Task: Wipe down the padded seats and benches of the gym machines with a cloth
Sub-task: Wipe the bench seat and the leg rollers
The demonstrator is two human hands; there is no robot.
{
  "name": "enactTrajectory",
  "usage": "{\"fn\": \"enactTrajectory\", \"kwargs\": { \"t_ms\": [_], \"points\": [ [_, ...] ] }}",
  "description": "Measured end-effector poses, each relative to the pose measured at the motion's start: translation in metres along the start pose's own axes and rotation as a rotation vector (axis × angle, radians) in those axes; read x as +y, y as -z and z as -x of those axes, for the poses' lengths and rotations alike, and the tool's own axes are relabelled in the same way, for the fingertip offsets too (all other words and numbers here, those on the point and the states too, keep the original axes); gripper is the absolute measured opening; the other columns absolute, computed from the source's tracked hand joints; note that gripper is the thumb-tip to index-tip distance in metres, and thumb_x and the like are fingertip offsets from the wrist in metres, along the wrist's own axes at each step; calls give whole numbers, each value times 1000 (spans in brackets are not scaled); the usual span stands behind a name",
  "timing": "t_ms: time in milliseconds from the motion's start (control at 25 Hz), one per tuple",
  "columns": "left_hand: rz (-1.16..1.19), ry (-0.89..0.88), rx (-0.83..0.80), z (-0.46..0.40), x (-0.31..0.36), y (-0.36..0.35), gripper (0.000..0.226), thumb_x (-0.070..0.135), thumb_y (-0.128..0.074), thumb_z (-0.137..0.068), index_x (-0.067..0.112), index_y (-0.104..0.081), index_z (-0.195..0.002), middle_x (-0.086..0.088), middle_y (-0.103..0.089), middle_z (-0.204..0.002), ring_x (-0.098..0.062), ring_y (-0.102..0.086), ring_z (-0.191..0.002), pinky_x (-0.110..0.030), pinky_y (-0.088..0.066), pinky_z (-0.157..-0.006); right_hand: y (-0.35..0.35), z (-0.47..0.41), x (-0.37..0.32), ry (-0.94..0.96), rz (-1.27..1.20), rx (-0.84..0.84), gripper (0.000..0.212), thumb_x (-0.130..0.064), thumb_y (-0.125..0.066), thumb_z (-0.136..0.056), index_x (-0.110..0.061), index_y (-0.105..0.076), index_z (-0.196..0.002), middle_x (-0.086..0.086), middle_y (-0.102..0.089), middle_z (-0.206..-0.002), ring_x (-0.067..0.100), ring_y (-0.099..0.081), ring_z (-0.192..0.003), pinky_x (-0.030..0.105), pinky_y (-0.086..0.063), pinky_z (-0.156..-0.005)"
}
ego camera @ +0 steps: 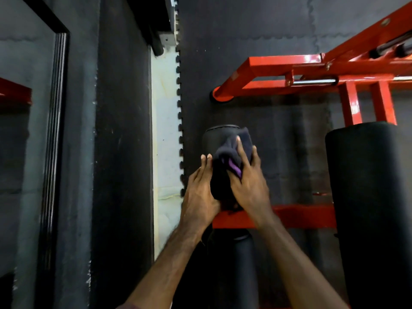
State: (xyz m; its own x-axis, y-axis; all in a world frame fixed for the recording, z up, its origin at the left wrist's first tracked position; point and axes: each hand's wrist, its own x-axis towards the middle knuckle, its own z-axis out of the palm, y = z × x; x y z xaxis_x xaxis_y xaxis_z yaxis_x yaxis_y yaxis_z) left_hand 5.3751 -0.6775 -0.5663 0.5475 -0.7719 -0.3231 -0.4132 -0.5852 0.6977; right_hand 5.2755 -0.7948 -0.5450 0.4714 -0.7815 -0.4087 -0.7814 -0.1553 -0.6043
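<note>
We're mid-wipe on the small black roller pad (219,139) at centre frame, the one sticking out from the red machine frame (301,65). Dark cloth (229,161) (purple patch showing in the folds) is draped over the pad's top and near side, bunched between both hands.

Right hand (249,181) lies on the cloth, fingers fairly straight and spread, pressing it flat onto the pad; thumb side pins the purple fold. Left hand (199,192) cups the pad's left side, fingers straight and together, tips touching the pad next to the cloth edge; it looks like it's steadying the roller, not gripping the cloth, though the palm side is hidden so we can't rule out a pinch underneath.

Our read: this pad is partly done, the far end and underside still look uncovered. Next move likely calls for rotating the cloth round the cylinder or sliding it toward the far cap, left hand keeping the roller from spinning.

Still to do: the big black roller pad (370,197) at right of frame, and the lower pad (242,259) below the red crossbar (296,215) at bottom centre
</note>
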Motion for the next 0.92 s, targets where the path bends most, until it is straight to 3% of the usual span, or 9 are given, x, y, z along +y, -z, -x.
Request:
{"fn": "enactTrajectory", "kwargs": {
  "t_ms": [80, 160, 280, 320, 400, 520, 640, 760, 920],
  "points": [
    [47, 35, -17, 0, 3, -3, 121, 60, -82, -74, 32, -13, -169, 3, -29, -172, -13, -36, -152, -35, -34, -124, 6, -46, -22, 14, 33, 18, 80, -40, -60, -101, -60, -9, -160, 7, -3, -176, 42, -36, -150, 60, -48, -106],
    [89, 81, -53, 5, 7, -2, 134, 69, -86, -63, 39, -8, -168, 9, -25, -173, -4, -33, -149, -28, -32, -121, 8, -54, -28, 53, 54, 33, 80, -38, -61, -101, -59, -11, -160, 10, -4, -176, 44, -30, -153, 63, -44, -111],
    [125, 121, -13, 11, 20, -3, 69, 61, -59, -97, 53, -29, -159, 15, -53, -154, -8, -52, -139, -26, -44, -114, 1, 7, 3, 119, 46, -10, 88, -37, -60, -99, -65, 0, -157, 1, 8, -176, 41, -27, -156, 61, -44, -113],
    [90, 116, 15, 12, 25, -3, 65, 52, -57, -101, 47, -32, -160, 14, -52, -155, -8, -52, -136, -29, -44, -115, -1, 30, 13, 101, 13, -38, 91, -38, -60, -100, -68, 5, -155, -4, 12, -176, 39, -26, -157, 60, -45, -113],
    [-42, 96, 37, 14, 33, -3, 85, 40, -64, -98, 36, -17, -168, 13, -34, -169, -13, -45, -139, -35, -43, -117, -1, 36, 19, 64, 0, -59, 90, -40, -60, -101, -71, 8, -153, -6, 14, -175, 37, -26, -157, 58, -48, -110],
    [-37, 96, -45, 11, 29, 5, 107, 52, -76, -88, 46, -2, -166, 15, -34, -168, -26, -42, -145, -46, -45, -115, 8, -19, -11, 29, 30, 5, 81, -46, -58, -101, -69, -2, -155, 3, 2, -176, 41, -34, -152, 60, -48, -106],
    [83, 96, -254, 3, 20, 41, 129, 57, -91, -68, 45, -7, -166, 9, -34, -169, -22, -39, -151, -37, -41, -119, 10, -49, -28, 5, 57, -3, 77, -43, -58, -102, -63, -9, -158, 12, -5, -175, 46, -35, -149, 62, -44, -110],
    [16, 34, -393, -8, 31, 92, 106, 45, -88, -80, 38, -25, -166, 5, -46, -163, -17, -45, -148, -29, -40, -117, 21, -31, -24, -50, 79, -87, 76, -40, -58, -103, -57, -12, -161, 13, -13, -174, 48, -42, -144, 58, -44, -110],
    [-87, 8, -416, -32, 57, 168, 87, 54, -80, -83, 33, -44, -159, 2, -58, -152, -19, -57, -137, -42, -47, -115, 64, -6, -45, -58, 49, -194, 71, -27, -64, -102, -39, -31, -163, 21, -47, -153, 43, -51, -138, 46, -44, -112]
  ]
}}
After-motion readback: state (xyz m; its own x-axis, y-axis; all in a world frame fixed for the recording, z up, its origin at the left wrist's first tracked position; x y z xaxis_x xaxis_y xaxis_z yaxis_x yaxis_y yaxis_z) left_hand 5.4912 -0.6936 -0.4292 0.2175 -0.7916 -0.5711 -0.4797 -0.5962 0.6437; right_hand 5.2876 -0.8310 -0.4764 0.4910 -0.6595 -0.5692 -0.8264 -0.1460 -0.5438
